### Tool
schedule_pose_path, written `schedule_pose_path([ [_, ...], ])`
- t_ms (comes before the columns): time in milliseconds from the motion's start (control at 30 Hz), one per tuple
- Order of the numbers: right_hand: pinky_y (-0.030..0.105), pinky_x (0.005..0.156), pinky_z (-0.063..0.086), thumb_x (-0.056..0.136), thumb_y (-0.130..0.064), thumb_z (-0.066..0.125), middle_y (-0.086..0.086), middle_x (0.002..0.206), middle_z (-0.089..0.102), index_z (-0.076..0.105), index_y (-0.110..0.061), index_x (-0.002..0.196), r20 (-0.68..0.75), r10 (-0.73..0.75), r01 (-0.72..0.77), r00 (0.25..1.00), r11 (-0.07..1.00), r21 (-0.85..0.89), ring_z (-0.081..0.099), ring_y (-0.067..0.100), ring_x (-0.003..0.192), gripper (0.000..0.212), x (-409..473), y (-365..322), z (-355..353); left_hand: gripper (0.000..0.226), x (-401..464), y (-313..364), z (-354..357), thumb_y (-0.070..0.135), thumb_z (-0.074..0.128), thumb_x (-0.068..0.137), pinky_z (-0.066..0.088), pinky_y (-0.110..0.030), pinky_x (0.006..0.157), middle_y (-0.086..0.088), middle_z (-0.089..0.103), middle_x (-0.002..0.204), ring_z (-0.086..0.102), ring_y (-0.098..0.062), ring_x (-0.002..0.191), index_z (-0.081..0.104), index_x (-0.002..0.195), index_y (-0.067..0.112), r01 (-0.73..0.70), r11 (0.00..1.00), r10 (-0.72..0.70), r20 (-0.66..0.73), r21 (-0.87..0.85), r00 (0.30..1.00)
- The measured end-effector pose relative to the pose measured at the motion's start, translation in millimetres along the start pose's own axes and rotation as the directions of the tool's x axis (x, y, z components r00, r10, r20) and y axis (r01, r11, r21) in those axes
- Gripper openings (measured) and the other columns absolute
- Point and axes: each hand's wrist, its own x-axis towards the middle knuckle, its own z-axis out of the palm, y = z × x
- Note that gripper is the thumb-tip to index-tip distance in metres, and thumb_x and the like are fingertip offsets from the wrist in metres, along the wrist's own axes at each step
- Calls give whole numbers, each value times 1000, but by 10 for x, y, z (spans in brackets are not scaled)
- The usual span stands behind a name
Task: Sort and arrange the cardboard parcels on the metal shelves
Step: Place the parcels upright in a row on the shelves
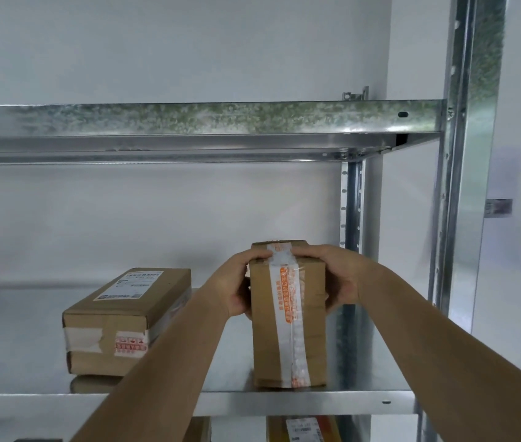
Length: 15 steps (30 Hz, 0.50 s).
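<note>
Lower centre of the frame: the left hand (pixel 236 287) and right hand (pixel 337 280) curl their fingers around a tall taped parcel (pixel 287 320) standing near the shelf's front edge (pixel 316 405). It seems top-heavy; released carelessly, it could tip forward off the shelf.

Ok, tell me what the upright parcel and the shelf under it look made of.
Upright parcel: brown matte cardboard, sealed with a glossy white strip of orange-printed tape. Shelf: seemingly galvanised steel, judging by its silvery, mottled sheen.
</note>
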Motion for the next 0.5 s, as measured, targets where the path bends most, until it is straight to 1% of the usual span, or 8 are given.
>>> schedule_pose_path([
  [67,70,93,49,82,-54,77,18,118,71,67,-19,122,-32,-23,24,999,1000,16,67,42,107,54,-71,3,18,84,-22,-24,36,57,88,60,45,-59,107,-22,63,138,62,-42,125,70,129,14,-32,999,31,-42,-35,999],
  [133,59,94,53,86,-60,68,14,100,73,70,-16,111,-85,-51,56,995,997,58,69,35,94,51,-142,36,28,81,-78,-41,102,69,83,64,46,-55,109,-17,68,132,62,-40,126,73,125,18,-66,996,60,-90,-64,994],
  [200,52,91,54,95,-66,51,10,82,72,70,-14,104,-157,-46,68,987,988,139,68,31,85,56,-179,133,31,71,-143,-82,167,78,65,80,46,-52,110,-11,75,120,67,-34,118,77,119,20,-88,995,79,-151,-54,985],
  [233,51,92,54,98,-66,44,9,79,72,69,-13,106,-195,-41,77,980,981,181,68,30,84,59,-150,206,35,71,-147,-115,172,80,55,85,45,-51,111,-8,77,115,68,-31,117,77,118,21,-89,995,80,-178,-43,981],
  [300,53,99,52,101,-64,40,9,89,74,67,-13,114,-257,-20,84,966,966,244,69,30,94,59,-122,417,71,76,-183,-234,171,82,40,89,43,-51,113,-7,76,117,67,-27,119,71,126,23,-72,997,65,-221,-22,973],
  [367,56,105,48,101,-61,42,12,111,72,64,-15,120,-281,15,62,960,963,263,67,33,110,55,-103,670,139,74,-241,-386,144,78,36,94,44,-48,113,-7,71,128,62,-25,126,61,137,24,-48,999,41,-241,-20,970],
  [400,56,106,48,101,-59,44,12,114,72,64,-15,120,-274,31,44,961,963,266,67,33,112,52,-119,792,175,69,-273,-464,129,74,38,97,45,-47,112,-7,70,129,62,-25,126,61,136,23,-27,1000,24,-252,-9,968],
  [500,46,96,57,102,-47,52,11,97,78,69,-13,115,-237,63,3,970,964,268,76,28,92,40,-191,1038,249,52,-330,-618,119,59,48,101,48,-48,109,-10,73,113,66,-28,116,67,123,16,40,999,-35,-279,13,960],
])
